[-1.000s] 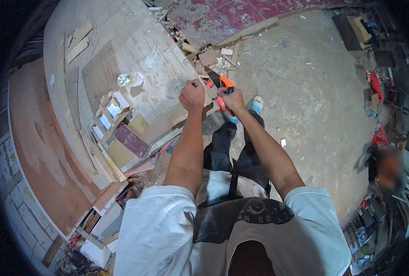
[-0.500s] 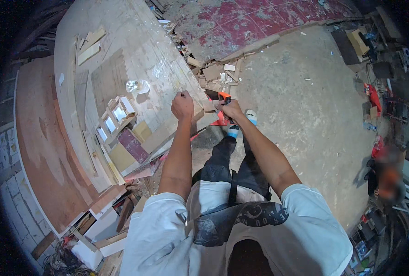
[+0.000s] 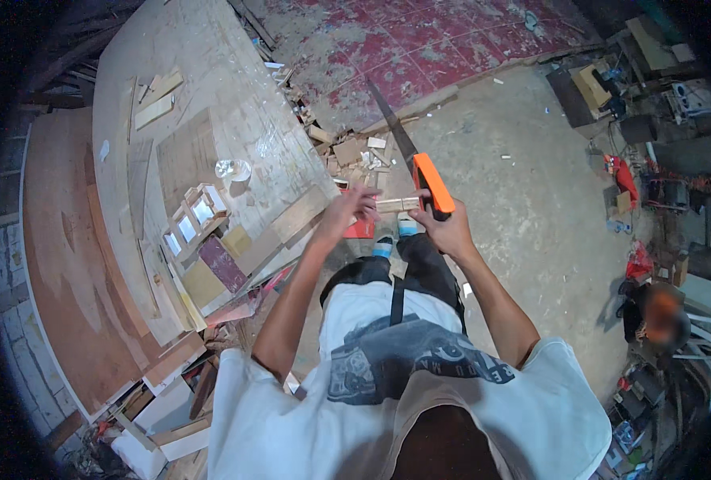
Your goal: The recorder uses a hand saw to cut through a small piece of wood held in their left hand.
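My right hand is closed around a handsaw with an orange handle. Its dark blade points away from me, up and to the left. A short pale wood strip lies crosswise between my hands, its right end against my right fingers and the saw handle. Whether those fingers pinch the strip too is hard to tell. At the strip's left end is my left hand, its fingers apart and slightly blurred. The wooden worktable stands to the left of both hands.
Small wooden frames with white panes, a clear plastic cup and a board lie on the worktable. Wood offcuts litter the floor beyond its corner. Tools and clutter line the right side.
My right hand has swung the saw up and right, bringing its blade into view. My left hand has left the table's corner, its fist loosened, and the wood strip now shows between my hands.
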